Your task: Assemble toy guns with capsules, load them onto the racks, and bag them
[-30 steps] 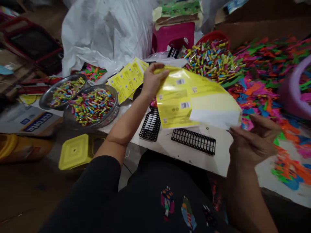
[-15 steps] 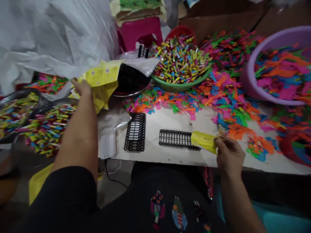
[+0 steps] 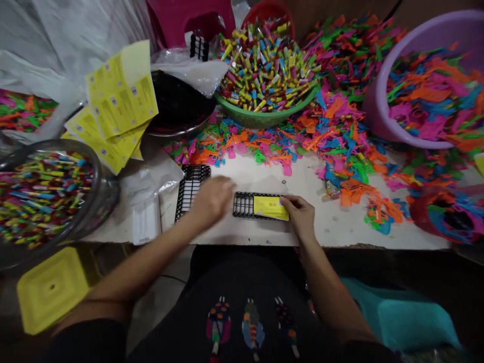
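My right hand (image 3: 301, 214) pinches the right end of a yellow printed label (image 3: 269, 205). The label lies along the right part of a black plastic grid rack (image 3: 243, 205) on the white tabletop. To its left, my left hand (image 3: 215, 197) is in the air, smeared by motion, and I cannot make out its fingers. It partly covers a second stack of black grid racks (image 3: 188, 189). Yellow label sheets (image 3: 123, 96) lie in a pile at the left, beyond the left hand.
A green basin (image 3: 264, 117) holds many small coloured tubes; a dark bowl (image 3: 96, 171) at left holds more. Loose plastic pieces (image 3: 333, 121) spread across the back. A purple tub (image 3: 378, 108) stands at right. Near the front edge lie clear bags (image 3: 146, 222).
My left hand has left the yellow sheets and swung right towards the racks. My right hand has brought the label left and down along the rack. The view has shifted.
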Demonstrator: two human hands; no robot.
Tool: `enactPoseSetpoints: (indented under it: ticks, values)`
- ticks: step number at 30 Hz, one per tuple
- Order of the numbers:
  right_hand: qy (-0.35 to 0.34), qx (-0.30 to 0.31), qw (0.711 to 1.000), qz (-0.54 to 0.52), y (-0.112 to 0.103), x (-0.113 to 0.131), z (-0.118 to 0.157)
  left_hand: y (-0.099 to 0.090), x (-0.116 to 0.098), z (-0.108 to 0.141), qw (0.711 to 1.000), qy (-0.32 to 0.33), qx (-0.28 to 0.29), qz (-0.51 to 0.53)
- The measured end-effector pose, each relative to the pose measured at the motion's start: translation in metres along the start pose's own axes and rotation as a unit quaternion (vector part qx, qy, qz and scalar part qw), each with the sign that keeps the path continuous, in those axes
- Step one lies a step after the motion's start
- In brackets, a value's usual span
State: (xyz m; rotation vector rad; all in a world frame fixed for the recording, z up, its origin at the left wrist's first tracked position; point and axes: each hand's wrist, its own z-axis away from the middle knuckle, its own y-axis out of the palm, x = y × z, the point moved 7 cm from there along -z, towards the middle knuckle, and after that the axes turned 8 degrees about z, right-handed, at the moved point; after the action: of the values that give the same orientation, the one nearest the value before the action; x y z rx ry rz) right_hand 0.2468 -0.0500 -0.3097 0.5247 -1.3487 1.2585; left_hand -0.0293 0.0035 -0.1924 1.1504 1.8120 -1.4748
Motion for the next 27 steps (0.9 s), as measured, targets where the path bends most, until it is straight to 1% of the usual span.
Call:
enactPoseSetpoints:
  ticks: [1,2,3,4,5,7,10,17,27]
  values:
    - [0.0,0.003,1.0,0.004,0.004,-0.001,-0.003,0.037,0.0,0.019,0.998,0.02,0.056,0.0]
    - [0.001,0.004,1.0,0.008,0.007,-0.001,-0.005,0.07,0.0,0.036,0.99,0.062,0.119,-0.03]
    - [0.003,0.006,1.0,0.012,0.01,-0.002,-0.007,0.093,0.006,0.05,0.983,0.083,0.15,-0.068]
    - [0.006,0.007,1.0,0.018,0.012,-0.003,-0.009,0.106,0.015,0.059,0.98,0.083,0.151,-0.098]
    - [0.009,0.009,1.0,0.023,0.013,-0.005,-0.01,0.115,0.024,0.065,0.977,0.085,0.155,-0.116]
    - [0.013,0.011,0.999,0.034,0.014,-0.008,-0.011,0.12,0.038,0.071,0.976,0.087,0.153,-0.132]
    - [0.017,0.002,0.999,0.046,0.013,-0.013,-0.012,0.117,0.046,0.072,0.973,0.099,0.166,-0.125]
    - [0.04,-0.002,0.997,0.063,0.015,-0.014,-0.012,0.123,0.046,0.071,0.965,0.089,0.204,-0.137]
    - [0.047,-0.006,0.996,0.075,0.014,-0.013,-0.011,0.125,0.049,0.07,0.963,0.094,0.204,-0.147]
